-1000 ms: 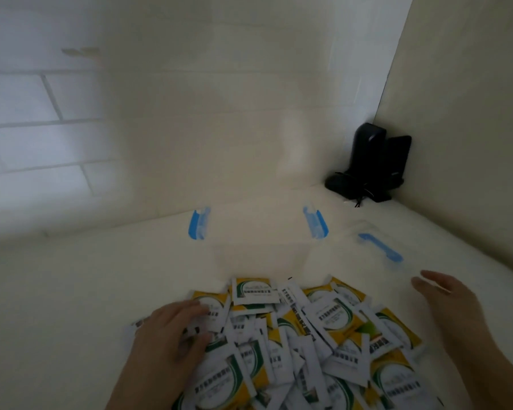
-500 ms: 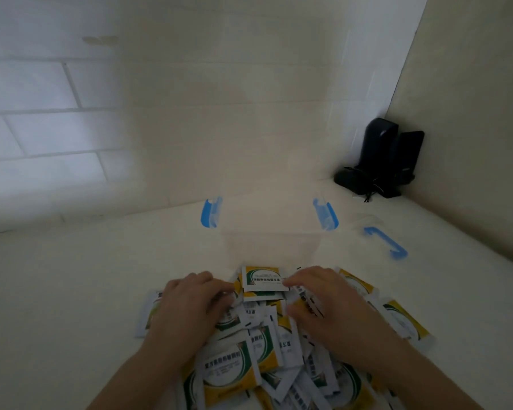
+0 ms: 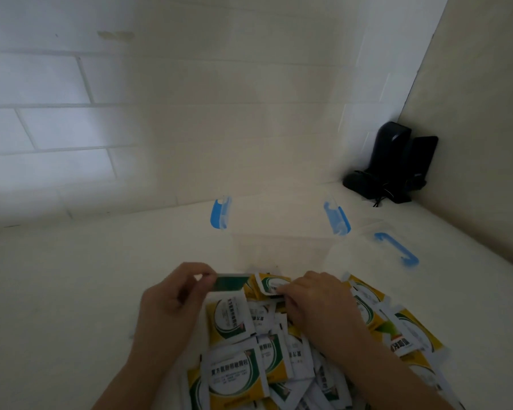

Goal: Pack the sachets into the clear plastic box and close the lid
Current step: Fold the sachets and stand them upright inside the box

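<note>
A: Left hand [image 3: 172,300], upper edge of pile: thumb and fingers pinched on one end of a green-printed sachet [image 3: 231,283], lifted on edge clear of the heap. Purpose, as judged: separating a single packet for transfer.

B: Right hand [image 3: 311,300]: fingers curled down onto a white-and-yellow sachet [image 3: 271,287] at the far edge of the sachet pile [image 3: 243,365], apparently gripping its corner; fingertips partly hidden, so hold not fully certain.

A: Clear plastic box [image 3: 279,247]: open, just beyond both hands, marked by two blue latches [image 3: 219,214] flipped outward. Contents not discernible through faint walls. Position sensible: short reach from pile to opening.

B: Lid [image 3: 376,241] with blue handle [image 3: 397,250]: lying flat to the right of the box, off it, near the pile's right side. Kept aside, presumably, to leave the opening free until packing ends.

A: Black device [image 3: 394,164]: far corner, well apart, uninvolved.

B: Stage, as judged: early; bulk of sachets unpacked on the white table [image 3: 71,291].
</note>
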The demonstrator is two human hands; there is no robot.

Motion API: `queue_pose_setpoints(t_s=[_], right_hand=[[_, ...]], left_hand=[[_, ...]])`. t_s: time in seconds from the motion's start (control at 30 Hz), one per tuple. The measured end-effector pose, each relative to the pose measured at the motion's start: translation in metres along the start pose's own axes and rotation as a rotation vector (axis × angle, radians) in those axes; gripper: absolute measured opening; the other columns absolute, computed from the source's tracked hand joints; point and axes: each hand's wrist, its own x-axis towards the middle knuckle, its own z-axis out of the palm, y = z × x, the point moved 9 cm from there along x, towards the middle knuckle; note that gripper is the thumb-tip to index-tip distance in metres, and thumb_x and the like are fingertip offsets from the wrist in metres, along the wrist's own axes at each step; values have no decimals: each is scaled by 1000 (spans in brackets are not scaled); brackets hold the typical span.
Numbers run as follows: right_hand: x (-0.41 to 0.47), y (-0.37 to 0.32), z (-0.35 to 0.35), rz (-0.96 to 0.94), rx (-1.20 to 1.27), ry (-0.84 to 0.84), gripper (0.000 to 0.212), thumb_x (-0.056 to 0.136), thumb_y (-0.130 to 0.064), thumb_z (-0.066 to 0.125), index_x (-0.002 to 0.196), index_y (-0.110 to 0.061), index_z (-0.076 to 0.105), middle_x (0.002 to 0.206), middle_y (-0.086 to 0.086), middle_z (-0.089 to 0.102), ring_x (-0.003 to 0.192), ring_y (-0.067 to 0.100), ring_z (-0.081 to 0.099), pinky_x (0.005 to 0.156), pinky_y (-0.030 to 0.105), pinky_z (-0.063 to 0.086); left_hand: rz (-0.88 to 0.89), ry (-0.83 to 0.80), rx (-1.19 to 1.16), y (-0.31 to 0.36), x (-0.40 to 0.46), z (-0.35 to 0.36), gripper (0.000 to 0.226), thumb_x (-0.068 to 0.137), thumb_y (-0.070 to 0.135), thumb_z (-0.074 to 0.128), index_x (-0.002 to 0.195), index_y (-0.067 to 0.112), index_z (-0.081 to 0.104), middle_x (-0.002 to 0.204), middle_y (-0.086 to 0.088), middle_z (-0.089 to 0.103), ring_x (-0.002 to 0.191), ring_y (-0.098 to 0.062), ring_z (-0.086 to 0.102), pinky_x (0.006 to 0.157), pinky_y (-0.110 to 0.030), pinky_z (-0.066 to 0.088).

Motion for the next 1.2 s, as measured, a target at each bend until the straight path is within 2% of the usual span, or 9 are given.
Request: queue_pose_setpoints(t_s=[0.2, 0.33, 0.4, 0.5, 0.63, 0.83, 1.0, 1.1, 1.2], right_hand=[[-22, 56, -29, 298, 414, 300, 24, 65, 2, 72, 69, -21, 66, 84, -3, 55, 79, 15, 50, 67, 11, 37], [-35, 81, -24, 456, 800, 319, 40, 77, 10, 59, 70, -29, 57, 77, -16, 67, 70, -8, 64, 57, 2, 47], [-38, 86, -19, 509, 901, 284, 31, 83, 5, 53, 72, -23, 58, 69, -19, 70, 60, -7, 61, 51, 5, 45], [-38, 84, -22, 513, 1082, 286, 21, 89, -11, 46, 74, -18, 58, 81, -26, 69, 74, -4, 65, 54, 11, 49], [-36, 73, -24, 472, 965, 228, 9, 87, -21, 57, 81, -28, 55, 81, -17, 71, 73, 5, 68, 58, 21, 57], [-32, 50, -24, 364, 1063, 195, 34, 84, -18, 59, 99, -48, 51, 79, 1, 70, 53, 22, 61, 41, 28, 51], [-29, 40, -5, 314, 988, 105, 24, 82, -26, 63, 90, -48, 61, 93, -27, 66, 82, -4, 65, 66, 15, 54], [-21, 34, -3, 265, 897, 111, 26, 83, -26, 63, 87, -50, 57, 88, -20, 66, 74, -5, 62, 60, 10, 50], [-13, 35, -4, 273, 923, 128, 21, 86, -30, 55, 96, -48, 52, 80, -12, 61, 66, 1, 59, 54, 10, 46]], left_hand=[[-28, -129, -184, 5, -5, 15, 14, 77, 46, 55, 69, 35, 53, 66, 17, 65, 59, 1, 59, 53, -7, 43], [4, -172, -77, 6, -8, 28, 28, 78, 15, 67, 65, 34, 51, 70, 19, 63, 64, 1, 59, 52, -3, 41], [-16, -182, -80, 2, -8, 30, 36, 79, 6, 64, 67, 35, 48, 74, 16, 62, 68, 1, 59, 50, -4, 41], [-37, -188, -239, 0, -8, 30, 45, 80, -4, 56, 71, 38, 44, 79, 18, 61, 78, 2, 63, 52, -6, 46], [-65, -132, -416, 0, 0, 26, 44, 76, -3, 57, 80, 39, 48, 80, 17, 57, 71, -4, 66, 52, -14, 50], [-110, -147, -336, 7, 17, 45, 31, 88, 6, 51, 76, 34, 53, 90, 17, 69, 69, -5, 67, 52, -15, 53], [-210, -270, -385, 12, 2, 75, 24, 90, 13, 50, 87, 29, 68, 90, 10, 72, 82, -1, 66, 69, -17, 54], [-186, -378, -416, 20, -9, 86, 21, 81, 37, 56, 102, 37, 61, 104, 7, 68, 89, -6, 67, 73, -24, 57], [-152, -299, -421, 18, -6, 74, 31, 84, 16, 61, 101, 41, 56, 96, 10, 69, 84, -6, 68, 65, -16, 54]])
